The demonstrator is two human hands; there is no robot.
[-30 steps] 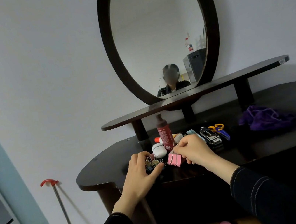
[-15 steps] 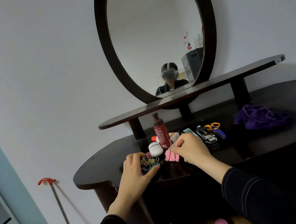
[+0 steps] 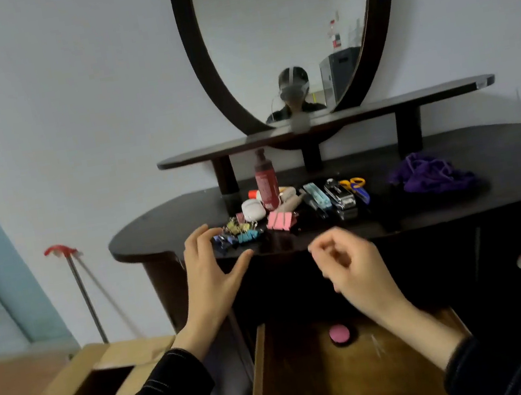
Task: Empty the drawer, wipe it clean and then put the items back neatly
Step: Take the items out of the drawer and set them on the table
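Drawer (image 3: 301, 378) open; left fingers (image 3: 201, 241) spread, right fingers (image 3: 324, 245) curled.

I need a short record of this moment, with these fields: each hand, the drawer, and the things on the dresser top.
Left hand: open, fingers spread, beside the small coloured clips
Right hand: fingers curled, nothing seen in it
Drawer: pulled out; a pink round thing shows at its back
Dresser top: red bottle, pink clips, scissors, purple cloth
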